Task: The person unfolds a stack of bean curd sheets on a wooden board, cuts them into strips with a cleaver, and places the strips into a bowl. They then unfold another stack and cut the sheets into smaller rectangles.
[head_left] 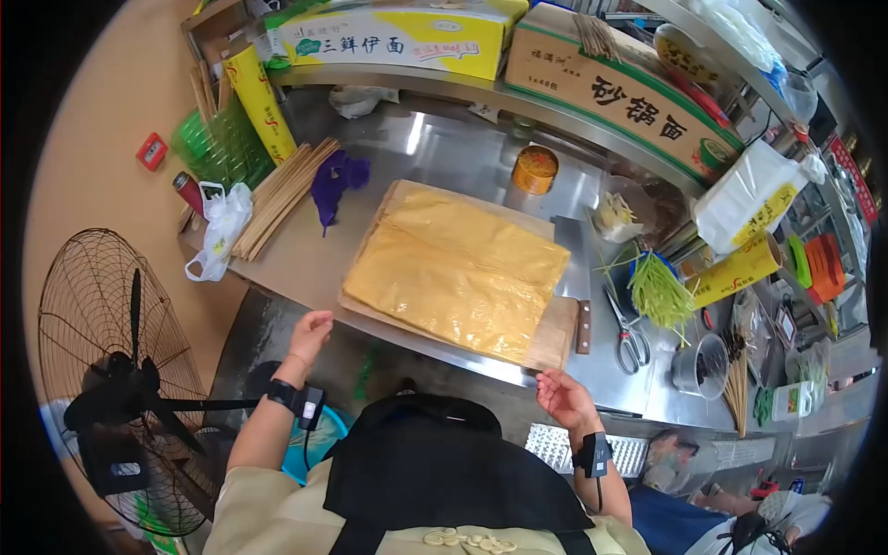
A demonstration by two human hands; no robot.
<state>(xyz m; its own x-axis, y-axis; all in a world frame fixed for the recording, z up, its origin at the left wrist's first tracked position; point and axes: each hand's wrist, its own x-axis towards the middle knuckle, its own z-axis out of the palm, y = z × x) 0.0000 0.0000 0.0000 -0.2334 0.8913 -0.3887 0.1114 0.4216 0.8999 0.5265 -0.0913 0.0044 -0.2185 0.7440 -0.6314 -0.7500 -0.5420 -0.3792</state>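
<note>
A stack of thin yellow sheets (pixel 453 268), shiny and faintly creased, covers most of a wooden cutting board (pixel 553 338) on the steel counter. My left hand (pixel 311 337) hovers just off the board's near left corner, its fingers curled in with nothing showing in them. Close by the near right corner is my right hand (pixel 566 398), palm up and loosely curled, fingertips at the board's edge and apart from each other. A cleaver (pixel 583 326) lies along the board's right side, its wooden handle toward me.
Scissors (pixel 630 340), green vegetable strips (pixel 661 294) and a clear plastic tub (pixel 700 366) stand on the right. An orange tin (pixel 535 170) sits behind the board. Bamboo sticks (pixel 282 199) and a purple cloth (pixel 335 185) lie left. A fan (pixel 129 388) stands beside my left arm.
</note>
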